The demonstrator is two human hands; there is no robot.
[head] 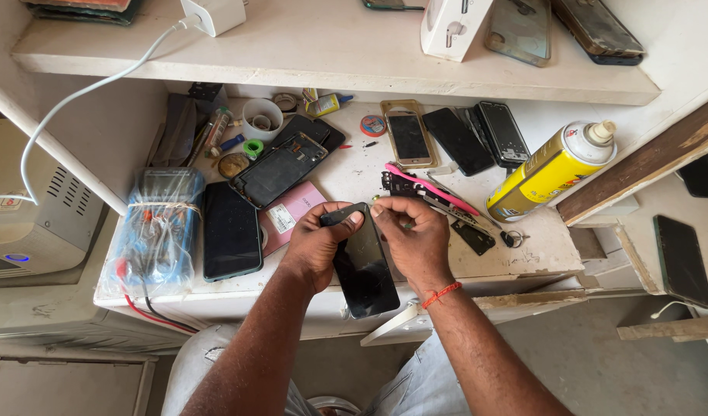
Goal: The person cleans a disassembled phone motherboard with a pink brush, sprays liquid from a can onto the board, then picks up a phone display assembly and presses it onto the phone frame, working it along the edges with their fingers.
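Head view: a black phone (363, 270) is held over the tabletop (354, 173) edge, its long side running away from the body. A small black strip (343, 213) is pinched by the left hand (317, 245) fingers. The right hand (412, 235) fingers are closed just beside it.

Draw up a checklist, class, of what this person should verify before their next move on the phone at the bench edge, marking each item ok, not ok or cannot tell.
1. Left hand grips the small dark strip: ok.
2. Right hand fingertips meet at the strip's end: ok.
3. Black phone fully supported: not ok, its lower end overhangs the bench edge.
4. Spray can lying on its side, clear of the hands: ok.
5. Pink tool within reach: ok.
6. Strip attached to phone: cannot tell.
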